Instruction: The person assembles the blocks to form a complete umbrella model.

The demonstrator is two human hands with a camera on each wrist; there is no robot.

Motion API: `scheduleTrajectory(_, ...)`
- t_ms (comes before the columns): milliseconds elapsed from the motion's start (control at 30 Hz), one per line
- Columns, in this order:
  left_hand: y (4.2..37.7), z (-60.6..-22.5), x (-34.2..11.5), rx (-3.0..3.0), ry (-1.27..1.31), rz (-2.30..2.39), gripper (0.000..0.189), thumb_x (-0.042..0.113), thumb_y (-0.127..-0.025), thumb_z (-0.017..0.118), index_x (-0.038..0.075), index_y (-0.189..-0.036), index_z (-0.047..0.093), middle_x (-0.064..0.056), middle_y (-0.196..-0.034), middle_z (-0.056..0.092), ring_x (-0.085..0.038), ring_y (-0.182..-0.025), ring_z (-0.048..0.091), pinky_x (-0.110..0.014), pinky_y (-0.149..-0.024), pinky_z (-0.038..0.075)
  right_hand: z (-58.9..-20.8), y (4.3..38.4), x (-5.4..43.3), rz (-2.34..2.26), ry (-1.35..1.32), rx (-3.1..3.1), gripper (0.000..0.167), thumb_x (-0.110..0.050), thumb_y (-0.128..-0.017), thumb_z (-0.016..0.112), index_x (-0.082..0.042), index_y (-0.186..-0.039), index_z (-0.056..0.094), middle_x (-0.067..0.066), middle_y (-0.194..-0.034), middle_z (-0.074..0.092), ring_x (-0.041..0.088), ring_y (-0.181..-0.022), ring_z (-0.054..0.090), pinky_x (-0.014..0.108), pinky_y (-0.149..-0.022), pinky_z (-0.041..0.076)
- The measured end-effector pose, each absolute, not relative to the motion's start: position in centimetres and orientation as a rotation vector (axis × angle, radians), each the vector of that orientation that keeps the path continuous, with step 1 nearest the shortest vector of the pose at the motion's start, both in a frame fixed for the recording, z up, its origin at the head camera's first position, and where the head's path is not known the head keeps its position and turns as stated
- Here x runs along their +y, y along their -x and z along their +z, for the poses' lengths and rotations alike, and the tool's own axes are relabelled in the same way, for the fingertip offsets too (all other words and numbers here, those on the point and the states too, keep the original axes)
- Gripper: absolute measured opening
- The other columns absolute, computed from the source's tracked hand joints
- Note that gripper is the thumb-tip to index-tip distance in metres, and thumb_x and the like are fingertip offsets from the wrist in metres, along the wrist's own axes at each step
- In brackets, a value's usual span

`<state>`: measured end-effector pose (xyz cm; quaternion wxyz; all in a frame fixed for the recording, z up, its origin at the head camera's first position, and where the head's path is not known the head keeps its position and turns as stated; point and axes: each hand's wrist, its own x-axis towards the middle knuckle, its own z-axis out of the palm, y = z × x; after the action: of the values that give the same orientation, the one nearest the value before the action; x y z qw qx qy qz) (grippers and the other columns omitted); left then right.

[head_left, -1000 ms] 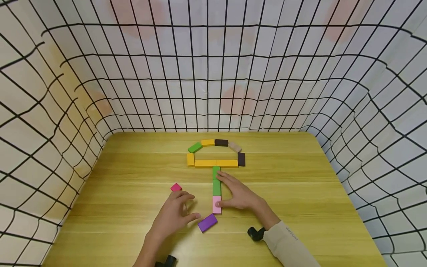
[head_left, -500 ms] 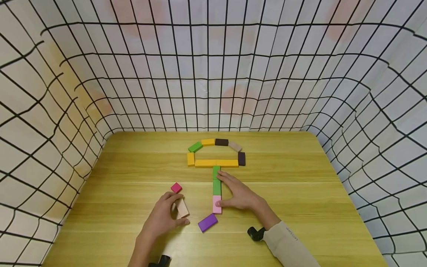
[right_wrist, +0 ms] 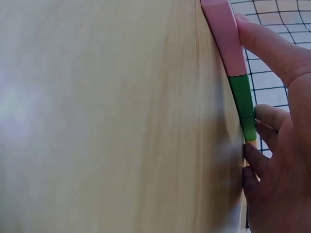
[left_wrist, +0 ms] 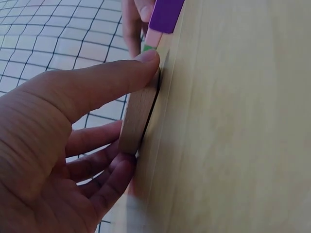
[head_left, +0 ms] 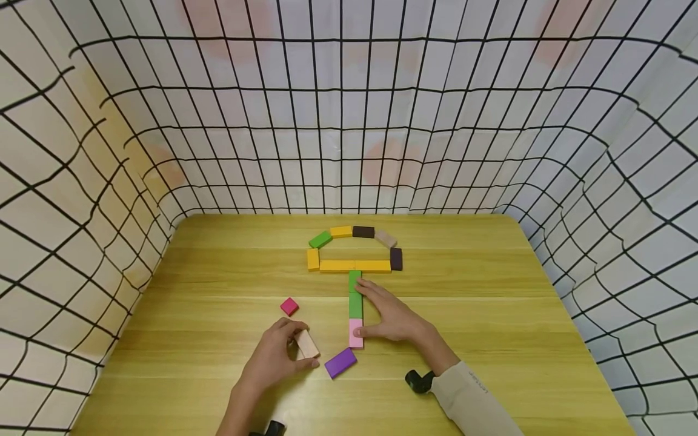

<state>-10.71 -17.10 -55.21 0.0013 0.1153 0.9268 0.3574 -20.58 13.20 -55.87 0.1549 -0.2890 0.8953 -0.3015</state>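
My left hand (head_left: 275, 357) pinches a plain wooden block (head_left: 308, 344) between thumb and fingers, low over the tabletop. In the left wrist view the thumb lies at one end of the wooden block (left_wrist: 138, 114) and the fingertips at the other. My right hand (head_left: 395, 318) rests with spread fingers along a column of blocks. Its thumb touches the pink block (head_left: 356, 340); a fingertip lies on the upper green block (head_left: 354, 280). Between these sits a second green block (head_left: 355, 305). A purple block (head_left: 340, 363) lies tilted just below the pink one, right of the left hand.
Above the column runs a bar of two yellow blocks (head_left: 338, 266). Over it arch several blocks, among them a green one (head_left: 320, 240) and a black one (head_left: 363, 232). A small red block (head_left: 289, 306) lies beyond the left hand. Black wire mesh (head_left: 340, 127) surrounds the wooden table (head_left: 469, 272).
The left hand first draws back left, uncovering the wooden block on the table, then grips it and shifts it slightly right, away from the red block. The right hand stays in place.
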Motion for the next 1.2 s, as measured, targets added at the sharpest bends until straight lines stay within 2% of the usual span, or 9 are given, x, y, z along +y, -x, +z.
scheduleTrajectory(267,10.4,-55.3,-16.6,2.893,-0.396,1.104,0.068,0.035,-0.062,0.101,0.007,-0.117,0.071,0.004,-0.106,0.064,-0.011,-0.091,0.059,-0.028,-0.082,0.056,-56.1,20.6,13.2,-0.854,0.814,2.579,0.103,-0.064,-0.084,0.075,-0.023,-0.165,0.027,-0.005,-0.174,0.016,0.027,-0.16,0.018,0.056,-0.126,0.026)
scheduleTrajectory(600,10.0,-55.4,-16.2,2.875,-0.405,1.147,0.069,0.031,-0.059,0.102,0.008,-0.116,0.07,0.005,-0.104,0.064,-0.01,-0.09,0.058,-0.026,-0.082,0.055,-55.8,20.6,13.1,-0.859,0.814,2.565,0.103,-0.063,-0.085,0.076,-0.022,-0.165,0.026,-0.005,-0.174,0.015,0.026,-0.16,0.016,0.054,-0.126,0.025)
scheduleTrajectory(833,9.6,-55.3,-16.0,2.92,-0.342,1.094,0.065,0.039,-0.064,0.1,0.011,-0.114,0.069,0.007,-0.103,0.063,-0.009,-0.089,0.057,-0.026,-0.081,0.054,-56.0,20.6,13.1,-0.86,0.819,2.563,0.104,-0.063,-0.084,0.076,-0.021,-0.165,0.026,-0.006,-0.174,0.014,0.026,-0.161,0.016,0.054,-0.127,0.024)
scheduleTrajectory(1200,9.5,-55.1,-15.9,2.928,-0.346,1.085,0.059,0.035,-0.067,0.098,0.009,-0.112,0.07,0.006,-0.102,0.063,-0.009,-0.089,0.059,-0.025,-0.08,0.055,-55.8,20.4,13.1,-0.874,0.817,2.562,0.103,-0.061,-0.085,0.076,-0.021,-0.165,0.026,-0.006,-0.174,0.014,0.026,-0.161,0.016,0.054,-0.127,0.024)
